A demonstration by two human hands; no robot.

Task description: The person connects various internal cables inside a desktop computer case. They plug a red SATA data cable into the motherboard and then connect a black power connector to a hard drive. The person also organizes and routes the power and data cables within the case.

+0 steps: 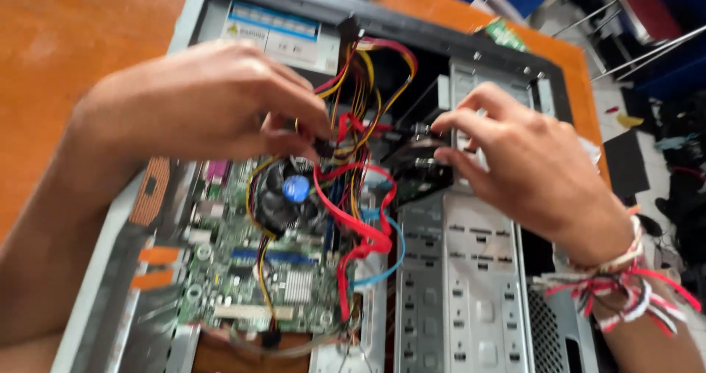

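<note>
Right now both hands are working inside an open computer case [471, 285] that is lying on its side on an orange table [66, 42], so the inside is facing up and is easy to reach. The left hand [198, 101] is curling over the bundle of wires [353, 101], its fingertips pinching a small dark plug [323, 148] at the end of some red, yellow and black leads, holding it up clear of the board. The right hand [529, 160] is reaching in from the other side, thumb and forefinger closing on a dark metal-edged drive [415, 160] sitting at the mouth of the grey perforated drive cage [460, 270]; motion blur is hiding whether the grip is firm. Counting what is showing: one green circuit board [257, 270], one round black fan [283, 196] with a blue centre, one flat red cable [360, 233] looping down across the board, one thinner blue cable [390, 259] beside it, and one red-and-white braided wristband [625, 285] on the right wrist.
</note>
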